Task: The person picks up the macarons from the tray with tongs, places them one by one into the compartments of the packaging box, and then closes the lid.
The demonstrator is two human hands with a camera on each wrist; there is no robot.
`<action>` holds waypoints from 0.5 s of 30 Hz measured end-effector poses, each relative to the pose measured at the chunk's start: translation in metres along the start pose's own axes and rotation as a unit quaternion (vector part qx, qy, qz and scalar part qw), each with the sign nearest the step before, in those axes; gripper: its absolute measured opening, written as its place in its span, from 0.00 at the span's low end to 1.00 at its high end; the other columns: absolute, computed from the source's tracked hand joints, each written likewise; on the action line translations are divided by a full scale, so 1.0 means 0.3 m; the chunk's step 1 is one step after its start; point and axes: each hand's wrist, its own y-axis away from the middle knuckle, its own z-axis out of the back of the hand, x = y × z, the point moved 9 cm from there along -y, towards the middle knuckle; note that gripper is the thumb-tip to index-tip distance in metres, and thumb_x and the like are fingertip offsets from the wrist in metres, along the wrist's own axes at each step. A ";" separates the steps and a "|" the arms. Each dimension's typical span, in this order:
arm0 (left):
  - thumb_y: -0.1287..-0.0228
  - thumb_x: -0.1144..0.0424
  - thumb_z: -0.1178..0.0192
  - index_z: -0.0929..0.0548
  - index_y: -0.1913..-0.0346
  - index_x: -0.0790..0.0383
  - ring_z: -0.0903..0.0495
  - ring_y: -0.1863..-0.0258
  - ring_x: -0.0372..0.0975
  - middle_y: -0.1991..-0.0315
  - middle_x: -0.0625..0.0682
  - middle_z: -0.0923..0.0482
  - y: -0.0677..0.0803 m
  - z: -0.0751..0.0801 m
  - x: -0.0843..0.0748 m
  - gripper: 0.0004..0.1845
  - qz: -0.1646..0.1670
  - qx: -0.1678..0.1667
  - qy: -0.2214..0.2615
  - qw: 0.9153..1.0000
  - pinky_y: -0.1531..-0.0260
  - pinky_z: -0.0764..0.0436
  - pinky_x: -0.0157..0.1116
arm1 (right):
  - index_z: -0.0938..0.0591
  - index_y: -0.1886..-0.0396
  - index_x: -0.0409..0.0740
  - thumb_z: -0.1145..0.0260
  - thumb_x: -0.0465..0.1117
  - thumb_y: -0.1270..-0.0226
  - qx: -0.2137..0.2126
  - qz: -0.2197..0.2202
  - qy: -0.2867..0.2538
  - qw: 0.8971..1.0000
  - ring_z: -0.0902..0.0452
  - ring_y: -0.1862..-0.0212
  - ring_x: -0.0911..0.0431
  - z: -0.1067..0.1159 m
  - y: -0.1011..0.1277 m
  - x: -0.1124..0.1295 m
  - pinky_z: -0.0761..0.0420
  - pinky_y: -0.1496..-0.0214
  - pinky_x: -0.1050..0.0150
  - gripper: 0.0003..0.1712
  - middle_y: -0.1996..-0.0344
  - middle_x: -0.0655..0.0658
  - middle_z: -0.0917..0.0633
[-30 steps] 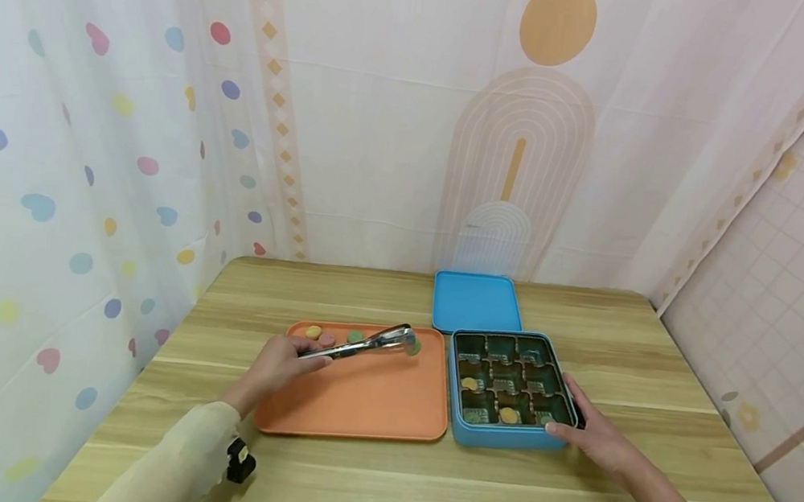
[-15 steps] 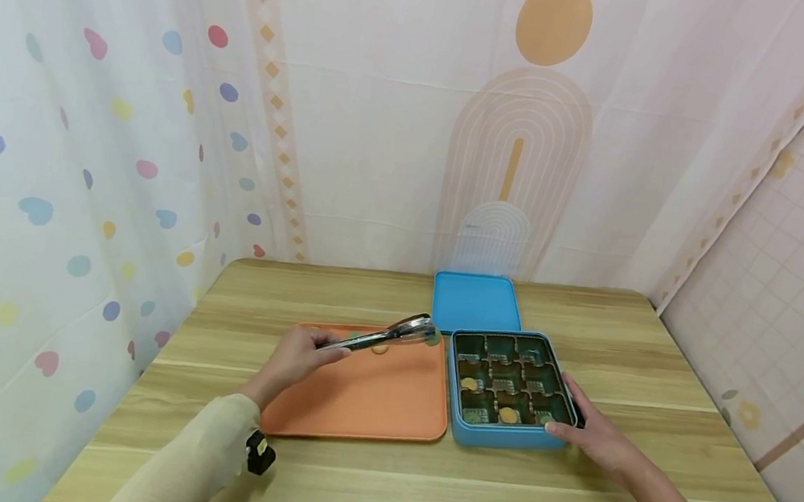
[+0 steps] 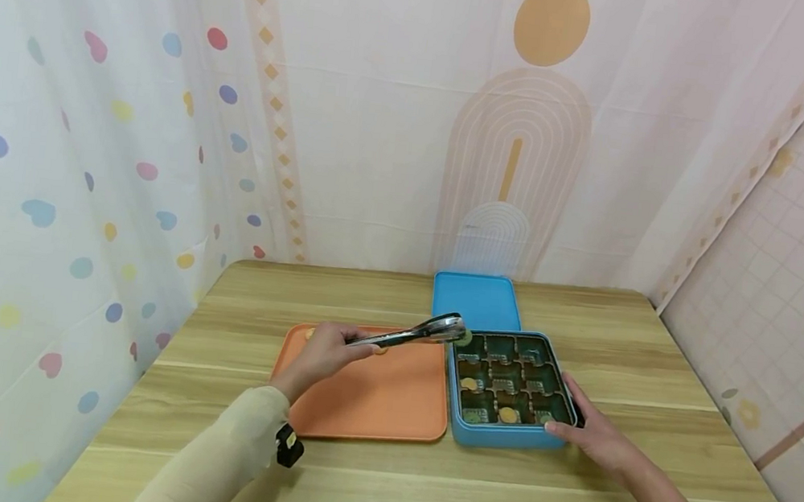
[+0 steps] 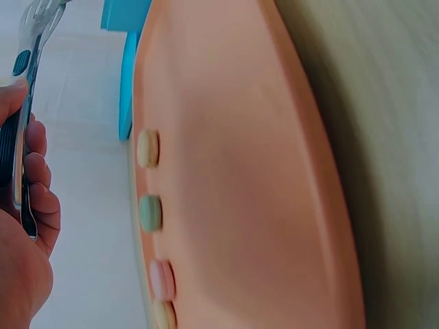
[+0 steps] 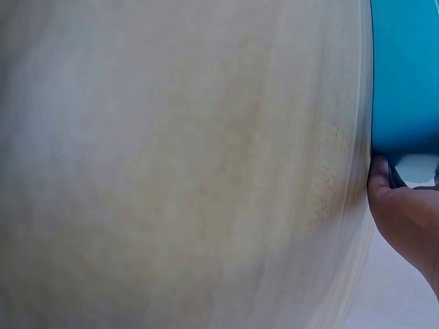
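Tongs [image 4: 27,82] — tips cut off, blurred

Open bench: bare pale wooden bench [image 3: 365,482] along the near edge, also right of the square blue compartment tin [image 3: 500,438].
Far side: flat blue lid [image 3: 477,300] just behind the tin, curtain walls close on three sides.
Middle: flat orange plastic tray [image 3: 387,403] low, mostly bare, small round sweets [image 4: 147,149] along its far rim.
Overhead: metal tongs [image 3: 412,334] slanting across the tray toward the tin's far left corner.
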 end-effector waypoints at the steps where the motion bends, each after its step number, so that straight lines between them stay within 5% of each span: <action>1: 0.38 0.53 0.30 0.09 0.60 0.53 0.36 0.81 0.37 0.73 0.54 0.17 -0.006 -0.010 -0.004 0.09 0.001 0.001 0.003 1.000 0.78 0.35 0.35 | 0.63 0.19 0.48 0.32 0.47 0.31 0.000 0.001 0.002 1.000 0.70 0.26 0.28 0.001 0.000 0.000 0.59 0.34 0.27 0.57 0.24 0.27 0.63; 7: 0.38 0.51 0.30 0.09 0.60 0.51 0.30 0.77 0.38 0.69 0.44 0.16 -0.035 -0.071 -0.039 0.09 -0.003 0.007 -0.013 1.000 0.75 0.30 0.36 | 0.63 0.19 0.50 0.32 0.47 0.31 -0.002 -0.001 0.011 1.000 0.70 0.26 0.28 0.004 0.002 -0.004 0.57 0.34 0.27 0.57 0.24 0.28 0.63; 15: 0.38 0.52 0.30 0.10 0.64 0.50 0.37 0.82 0.37 0.78 0.47 0.22 -0.060 -0.153 -0.089 0.07 -0.028 0.026 0.000 0.999 0.80 0.36 0.35 | 0.63 0.19 0.50 0.32 0.48 0.31 -0.002 0.000 0.010 1.000 0.70 0.26 0.28 0.003 0.003 0.002 0.58 0.34 0.27 0.57 0.24 0.28 0.63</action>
